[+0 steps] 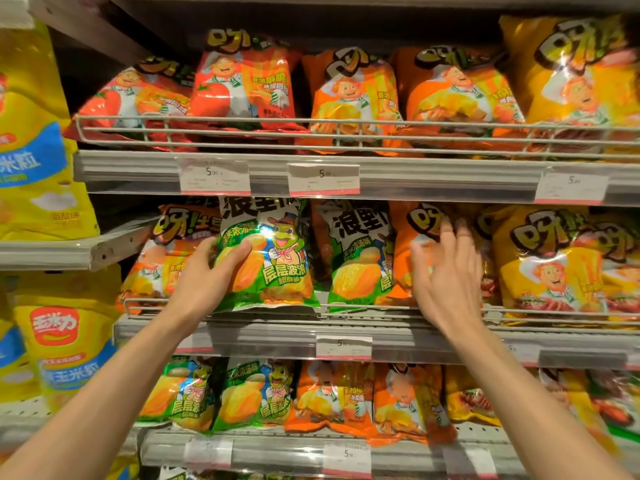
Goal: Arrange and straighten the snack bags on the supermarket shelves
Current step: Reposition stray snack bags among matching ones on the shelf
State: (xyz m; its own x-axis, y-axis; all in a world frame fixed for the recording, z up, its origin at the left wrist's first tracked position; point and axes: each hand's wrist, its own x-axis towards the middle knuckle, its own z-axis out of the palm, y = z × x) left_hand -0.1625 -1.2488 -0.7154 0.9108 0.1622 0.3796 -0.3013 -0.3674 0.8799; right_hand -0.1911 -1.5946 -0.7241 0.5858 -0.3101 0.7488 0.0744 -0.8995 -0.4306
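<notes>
Supermarket shelves (398,336) fronted by wire rails are seen packed with snack bags. On the middle shelf, a green corn-chip bag (273,258) is gripped at its left edge by the left hand (211,271), thumb across its front. The right hand (446,268), blurred, fingers spread and holding nothing, is laid against an orange snack bag (412,233) just right of a second green bag (360,258).

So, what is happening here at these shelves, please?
A person is tidying snack bags on the middle shelf. The left hand holds a green bag by its left side, at the front wire rail. The right hand is open and blurred, its fingers on an orange bag. A second green bag stands between them.
</notes>
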